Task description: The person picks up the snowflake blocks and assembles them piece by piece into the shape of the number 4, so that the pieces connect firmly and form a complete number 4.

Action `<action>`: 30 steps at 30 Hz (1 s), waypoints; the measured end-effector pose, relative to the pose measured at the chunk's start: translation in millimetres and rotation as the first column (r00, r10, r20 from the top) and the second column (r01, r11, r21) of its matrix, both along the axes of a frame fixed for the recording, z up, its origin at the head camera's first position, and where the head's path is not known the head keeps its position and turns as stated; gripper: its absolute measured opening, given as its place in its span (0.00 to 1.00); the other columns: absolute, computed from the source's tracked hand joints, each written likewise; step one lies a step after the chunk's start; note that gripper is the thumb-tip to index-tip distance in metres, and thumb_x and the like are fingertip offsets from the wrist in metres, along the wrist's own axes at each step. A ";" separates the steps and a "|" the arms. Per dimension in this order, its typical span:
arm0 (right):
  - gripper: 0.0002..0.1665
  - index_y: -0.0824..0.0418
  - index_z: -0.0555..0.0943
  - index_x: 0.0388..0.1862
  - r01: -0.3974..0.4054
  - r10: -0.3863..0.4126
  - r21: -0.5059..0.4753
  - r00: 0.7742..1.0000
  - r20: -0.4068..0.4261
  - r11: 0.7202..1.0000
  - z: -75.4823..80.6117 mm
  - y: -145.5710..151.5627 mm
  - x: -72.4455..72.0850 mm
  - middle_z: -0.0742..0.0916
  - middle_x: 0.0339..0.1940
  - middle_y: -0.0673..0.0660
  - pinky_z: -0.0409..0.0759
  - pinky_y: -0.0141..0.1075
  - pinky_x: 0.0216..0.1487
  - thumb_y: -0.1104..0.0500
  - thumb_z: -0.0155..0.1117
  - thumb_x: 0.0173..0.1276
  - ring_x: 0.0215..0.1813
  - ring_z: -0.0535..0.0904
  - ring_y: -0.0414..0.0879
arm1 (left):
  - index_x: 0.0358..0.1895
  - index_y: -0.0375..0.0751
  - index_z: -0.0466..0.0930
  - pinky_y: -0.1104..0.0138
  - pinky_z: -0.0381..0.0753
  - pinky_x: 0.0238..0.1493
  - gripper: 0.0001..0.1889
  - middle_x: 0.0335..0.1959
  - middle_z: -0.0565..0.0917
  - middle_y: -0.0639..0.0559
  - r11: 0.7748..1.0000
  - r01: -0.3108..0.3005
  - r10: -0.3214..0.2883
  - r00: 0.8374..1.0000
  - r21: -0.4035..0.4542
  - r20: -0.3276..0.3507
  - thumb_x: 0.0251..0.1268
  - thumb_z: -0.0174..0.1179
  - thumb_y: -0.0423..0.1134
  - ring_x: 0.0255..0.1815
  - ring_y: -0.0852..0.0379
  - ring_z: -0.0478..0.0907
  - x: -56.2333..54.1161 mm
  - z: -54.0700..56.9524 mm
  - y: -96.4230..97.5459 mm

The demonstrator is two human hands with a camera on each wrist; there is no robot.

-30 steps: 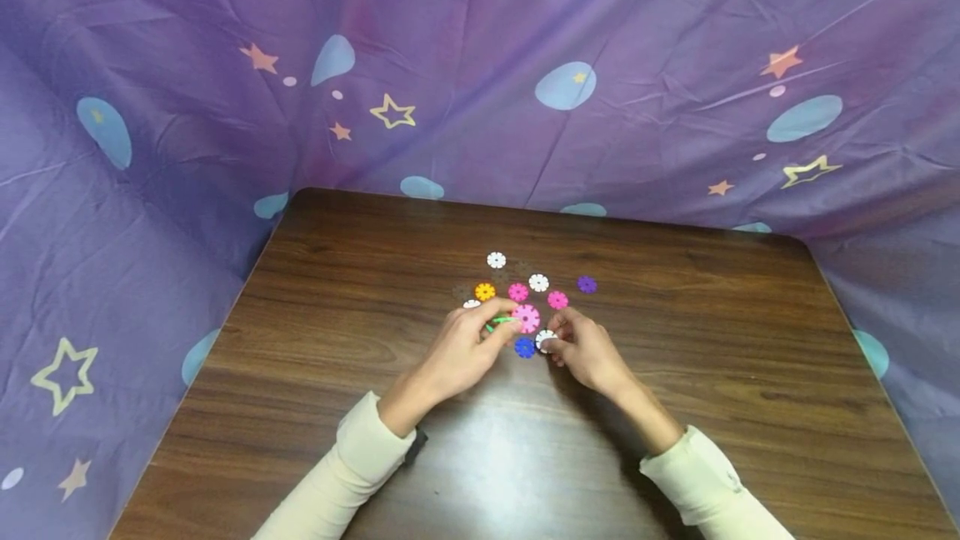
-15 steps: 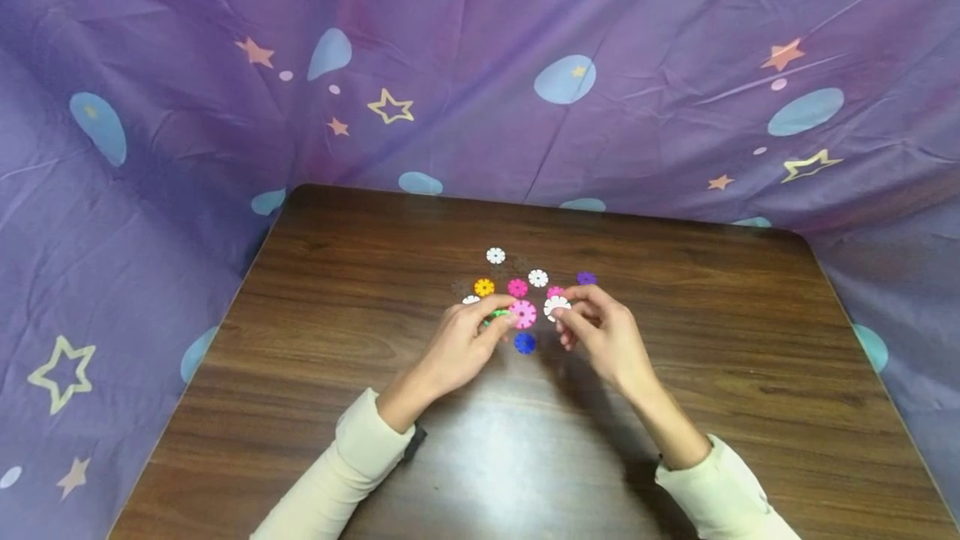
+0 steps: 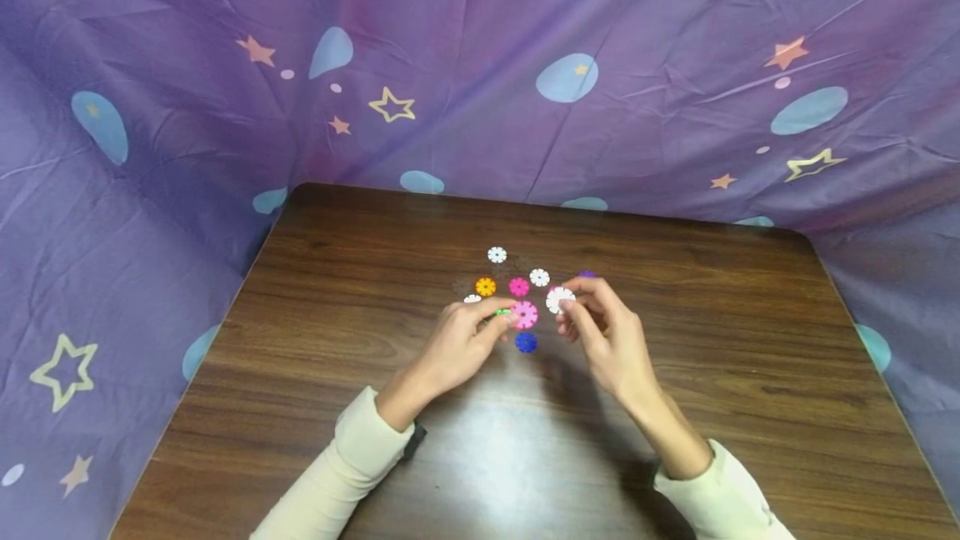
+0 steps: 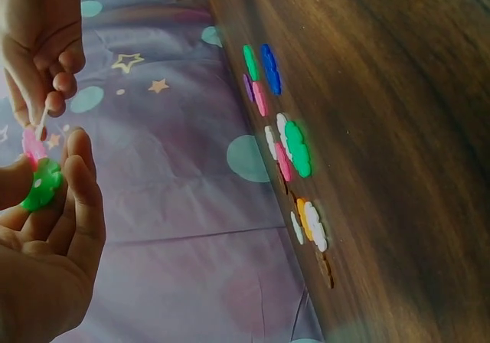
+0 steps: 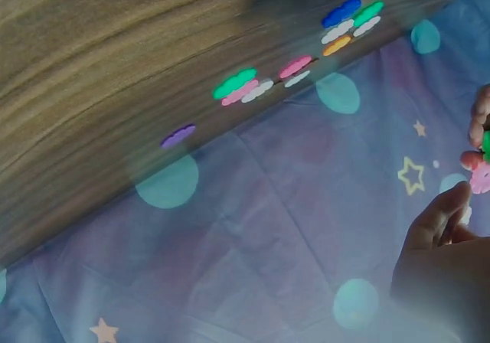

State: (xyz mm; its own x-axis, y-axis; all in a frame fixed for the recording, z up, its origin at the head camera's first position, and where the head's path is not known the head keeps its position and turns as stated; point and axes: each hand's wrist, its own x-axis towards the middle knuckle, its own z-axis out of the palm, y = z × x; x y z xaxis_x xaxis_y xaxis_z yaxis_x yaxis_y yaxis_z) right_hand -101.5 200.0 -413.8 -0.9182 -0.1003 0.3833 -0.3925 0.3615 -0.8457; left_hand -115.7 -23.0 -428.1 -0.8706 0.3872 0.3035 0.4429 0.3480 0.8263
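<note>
My left hand [image 3: 468, 346] pinches a green notched plastic disc [image 4: 44, 186] between thumb and fingers. A pink notched disc [image 3: 525, 315] is slotted crosswise into that green one and faces the head camera. Off to the right, my right hand [image 3: 615, 344] pinches a white notched disc [image 3: 559, 301] by its edge. In the head view a small gap separates the white disc from the pink one. The left wrist view shows the white disc [image 4: 43, 121] almost edge-on near the pink piece; whether they touch there I cannot tell.
Loose notched discs lie on the brown wooden table [image 3: 360, 298], among them orange [image 3: 486, 287], dark pink [image 3: 519, 287], white [image 3: 539, 277] and blue [image 3: 526, 342]. A purple disc [image 5: 178, 136] is partly hidden by my right hand in the head view. A patterned purple curtain [image 3: 465, 48] surrounds the table.
My right hand has picked the white disc up from beside the blue one and moved it up and slightly right. My left hand stays nearly still with the joined green and pink discs.
</note>
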 end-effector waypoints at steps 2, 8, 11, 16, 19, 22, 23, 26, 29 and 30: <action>0.08 0.64 0.80 0.52 -0.006 0.008 0.033 0.999 -0.042 0.999 0.0 -0.7 1.1 0.87 0.26 0.60 0.84 0.32 0.26 0.69 0.59 0.76 0.27 0.82 0.39 | 0.58 0.40 0.85 0.72 0.77 0.21 0.14 0.34 0.91 0.45 1.000 -0.002 0.002 1.000 -0.004 -0.006 0.77 0.58 0.39 0.27 0.62 0.85 0.2 0.9 0.0; 0.09 0.64 0.80 0.51 -0.017 0.022 0.046 0.993 -0.115 0.999 0.5 -5.2 3.6 0.88 0.26 0.56 0.82 0.32 0.25 0.71 0.59 0.75 0.27 0.80 0.34 | 0.57 0.40 0.86 0.72 0.78 0.22 0.13 0.33 0.91 0.46 1.000 0.002 -0.002 1.000 0.003 -0.021 0.77 0.58 0.39 0.28 0.60 0.86 0.6 0.9 0.6; 0.09 0.64 0.79 0.51 -0.020 0.024 0.031 0.991 -0.130 0.999 1.2 -7.9 5.2 0.88 0.26 0.57 0.82 0.31 0.25 0.71 0.59 0.75 0.28 0.80 0.34 | 0.57 0.40 0.86 0.73 0.78 0.22 0.13 0.33 0.91 0.46 1.000 0.007 -0.007 1.000 0.009 -0.029 0.77 0.59 0.38 0.29 0.59 0.86 0.7 1.1 1.2; 0.08 0.63 0.79 0.50 -0.017 0.022 0.038 0.991 -0.130 0.999 -1.3 -9.6 7.4 0.87 0.24 0.55 0.80 0.28 0.24 0.71 0.60 0.75 0.24 0.80 0.39 | 0.55 0.39 0.87 0.74 0.79 0.25 0.13 0.32 0.91 0.46 1.000 0.002 -0.001 0.999 0.007 -0.045 0.77 0.59 0.39 0.27 0.59 0.86 1.2 2.2 2.5; 0.08 0.63 0.79 0.49 -0.011 0.017 0.050 0.993 -0.113 0.999 -3.9 -9.1 8.7 0.87 0.23 0.54 0.80 0.28 0.23 0.69 0.61 0.75 0.22 0.81 0.44 | 0.54 0.38 0.87 0.74 0.78 0.25 0.13 0.30 0.90 0.46 1.000 0.001 0.000 0.999 0.009 -0.052 0.77 0.59 0.39 0.26 0.57 0.85 1.6 2.5 3.7; 0.07 0.63 0.78 0.50 -0.011 0.017 0.056 0.995 -0.098 0.998 -5.1 -9.1 9.9 0.87 0.22 0.54 0.81 0.29 0.23 0.69 0.61 0.75 0.21 0.81 0.45 | 0.53 0.37 0.87 0.74 0.76 0.23 0.12 0.29 0.89 0.45 1.000 0.007 -0.006 0.998 0.017 -0.060 0.77 0.58 0.38 0.25 0.56 0.83 2.0 2.6 4.8; 0.07 0.63 0.78 0.50 -0.012 0.017 0.058 0.996 -0.093 0.998 -5.1 -9.3 10.1 0.87 0.22 0.55 0.82 0.29 0.23 0.68 0.61 0.75 0.21 0.81 0.45 | 0.53 0.36 0.87 0.74 0.76 0.22 0.12 0.28 0.89 0.45 1.000 0.009 -0.008 0.998 0.021 -0.063 0.77 0.58 0.38 0.24 0.56 0.83 2.0 2.6 5.1; 0.07 0.64 0.77 0.50 -0.017 0.023 0.063 0.996 -0.086 0.998 -4.4 -9.9 10.5 0.87 0.23 0.55 0.82 0.30 0.22 0.68 0.61 0.76 0.22 0.82 0.43 | 0.53 0.36 0.87 0.73 0.76 0.21 0.12 0.30 0.90 0.45 0.999 0.010 -0.008 0.998 0.033 -0.057 0.77 0.58 0.38 0.25 0.57 0.84 2.3 3.0 5.7; 0.06 0.64 0.77 0.49 -0.018 0.024 0.066 0.996 -0.088 0.998 -3.6 -10.5 10.6 0.87 0.22 0.54 0.82 0.30 0.22 0.68 0.61 0.76 0.22 0.81 0.42 | 0.53 0.36 0.87 0.73 0.78 0.22 0.12 0.32 0.91 0.46 0.999 0.012 -0.010 0.999 0.049 -0.040 0.77 0.58 0.37 0.28 0.51 0.87 2.3 3.2 6.0; 0.06 0.64 0.78 0.49 -0.017 0.023 0.067 0.995 -0.092 0.998 -3.4 -10.5 10.6 0.87 0.22 0.54 0.81 0.30 0.22 0.68 0.61 0.76 0.21 0.81 0.42 | 0.53 0.36 0.87 0.73 0.79 0.23 0.12 0.33 0.91 0.45 0.998 0.013 -0.012 0.999 0.056 -0.032 0.77 0.58 0.37 0.29 0.49 0.87 2.3 3.2 6.0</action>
State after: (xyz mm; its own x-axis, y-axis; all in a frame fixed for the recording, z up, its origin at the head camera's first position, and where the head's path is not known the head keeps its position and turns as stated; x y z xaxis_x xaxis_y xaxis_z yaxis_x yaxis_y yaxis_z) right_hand -90.9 189.5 -417.2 -0.8766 -0.1462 0.4585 -0.4757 0.4065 -0.7800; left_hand -113.3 -17.0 -424.8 -0.8554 0.3796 0.3523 0.4731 0.2957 0.8299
